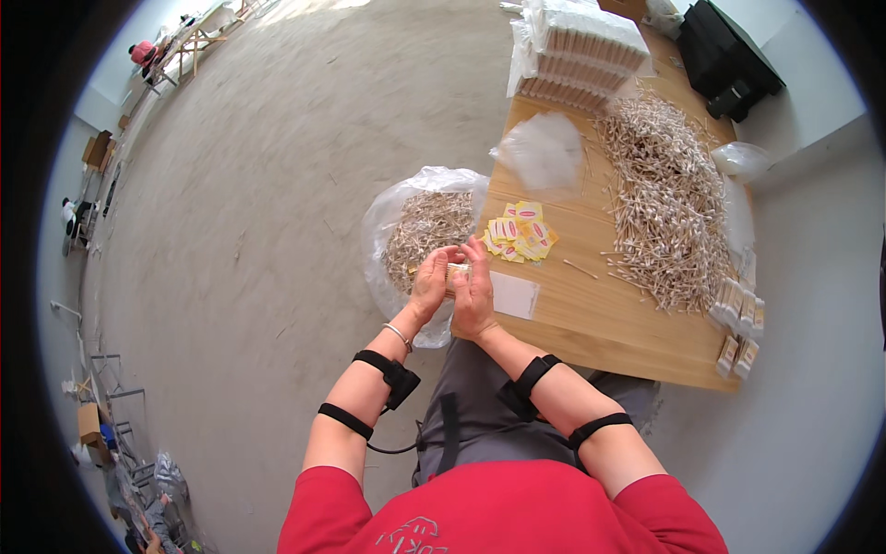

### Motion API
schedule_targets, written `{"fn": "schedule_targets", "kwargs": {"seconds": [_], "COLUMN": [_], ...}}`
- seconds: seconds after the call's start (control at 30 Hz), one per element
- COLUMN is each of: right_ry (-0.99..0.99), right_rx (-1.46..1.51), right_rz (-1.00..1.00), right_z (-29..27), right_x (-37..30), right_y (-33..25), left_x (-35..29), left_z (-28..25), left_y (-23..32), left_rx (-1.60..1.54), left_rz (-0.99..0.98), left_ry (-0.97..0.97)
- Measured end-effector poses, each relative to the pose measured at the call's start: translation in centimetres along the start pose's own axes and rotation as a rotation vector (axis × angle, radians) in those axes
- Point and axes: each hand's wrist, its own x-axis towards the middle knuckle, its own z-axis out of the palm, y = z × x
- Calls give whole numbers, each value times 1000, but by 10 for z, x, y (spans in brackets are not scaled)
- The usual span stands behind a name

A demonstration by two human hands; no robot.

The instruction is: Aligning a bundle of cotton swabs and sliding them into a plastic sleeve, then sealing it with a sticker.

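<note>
Cradling a small pale bundle point(459, 272) between them, the left hand point(428, 286) and right hand point(474, 300) are curling their fingers round it, partly hiding it, beside the table's left edge. Below them, a clear plastic bag point(377, 231) is holding loose swabs point(429, 226). A white sheet point(514, 295) is lying just right of the hands on the wooden table point(600, 337), near a pile of yellow-and-white cards point(521, 233). Cards and a single swab point(580, 270) are lying between the hands and a large swab heap point(669, 198). Farther off, clear plastic film point(540, 152) and stacked wrapped packs point(581, 55) are occupying the far end; small packs point(736, 309) are sitting at the right edge.
</note>
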Motion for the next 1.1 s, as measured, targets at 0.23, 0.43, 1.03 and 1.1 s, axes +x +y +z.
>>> {"fn": "schedule_targets", "kwargs": {"seconds": [0.23,0.43,1.03,1.1], "right_ry": [191,306,20,3], "right_rx": [-715,-602,-144,-199], "right_rz": [-27,114,-9,-12], "right_z": [-85,-135,8,10], "right_x": [5,-1,4,2], "right_y": [20,39,9,9], "left_x": [-3,2,2,-6], "left_z": [6,1,3,12], "left_y": [7,0,-14,-23], "left_rx": [-16,-16,144,212], "left_rz": [-133,-102,80,215], "left_ry": [35,44,89,546]}}
